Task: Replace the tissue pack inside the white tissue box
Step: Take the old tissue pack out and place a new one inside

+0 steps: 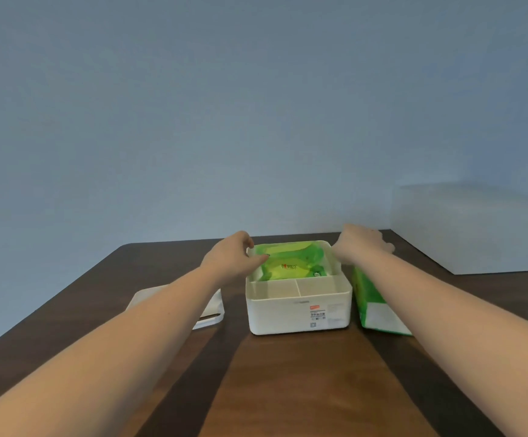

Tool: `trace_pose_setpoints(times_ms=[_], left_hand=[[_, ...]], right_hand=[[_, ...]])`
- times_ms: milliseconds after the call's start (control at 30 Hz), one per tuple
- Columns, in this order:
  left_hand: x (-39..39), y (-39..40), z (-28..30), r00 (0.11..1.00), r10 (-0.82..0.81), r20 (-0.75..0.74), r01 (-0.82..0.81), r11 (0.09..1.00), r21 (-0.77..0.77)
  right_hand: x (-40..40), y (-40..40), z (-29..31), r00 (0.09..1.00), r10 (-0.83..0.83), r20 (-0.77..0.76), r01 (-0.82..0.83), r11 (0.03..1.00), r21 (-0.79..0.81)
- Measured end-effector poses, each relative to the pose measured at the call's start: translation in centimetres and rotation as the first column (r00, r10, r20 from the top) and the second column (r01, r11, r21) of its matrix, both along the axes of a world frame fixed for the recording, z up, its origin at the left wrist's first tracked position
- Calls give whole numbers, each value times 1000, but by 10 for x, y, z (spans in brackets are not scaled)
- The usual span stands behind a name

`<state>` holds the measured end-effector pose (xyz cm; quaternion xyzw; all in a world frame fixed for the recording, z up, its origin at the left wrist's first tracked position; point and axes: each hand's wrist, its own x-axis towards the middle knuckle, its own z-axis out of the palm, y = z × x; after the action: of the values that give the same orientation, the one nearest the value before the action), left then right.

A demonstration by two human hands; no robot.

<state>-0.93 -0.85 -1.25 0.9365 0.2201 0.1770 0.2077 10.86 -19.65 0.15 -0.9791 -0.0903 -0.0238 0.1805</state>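
Note:
The white tissue box stands lidless in the middle of the wooden table, with two small bare compartments at its near side. A crumpled green tissue pack lies in its large far compartment. My left hand rests at the box's far left corner, its fingers curled over the rim and touching the pack's edge. At the far right corner is my right hand, fingers past the rim. A second green tissue pack stands to the right of the box, partly behind my right forearm.
The box's white lid lies on the table to the left, partly under my left forearm. A large white block sits at the table's far right. A blue-grey wall rises behind the table's far edge.

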Motion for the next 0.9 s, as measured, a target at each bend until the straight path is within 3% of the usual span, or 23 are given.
trace_pose_setpoints(times_ms=[267, 467, 733, 900], left_hand=[[17, -5, -7, 995, 16, -101, 1, 985, 172], [23, -4, -6, 1000, 8, 22, -12, 982, 189], [22, -1, 15, 932, 98, 348, -89, 995, -40], [24, 17, 20, 927, 189, 323, -188, 982, -34]], right_hand=[[46, -18, -46, 966, -34, -254, -14, 982, -186], [22, -29, -39, 951, -98, -292, 35, 976, -213], [26, -36, -37, 975, -96, -198, 76, 991, -108], [31, -26, -10, 999, -47, 8, 47, 997, 57]])
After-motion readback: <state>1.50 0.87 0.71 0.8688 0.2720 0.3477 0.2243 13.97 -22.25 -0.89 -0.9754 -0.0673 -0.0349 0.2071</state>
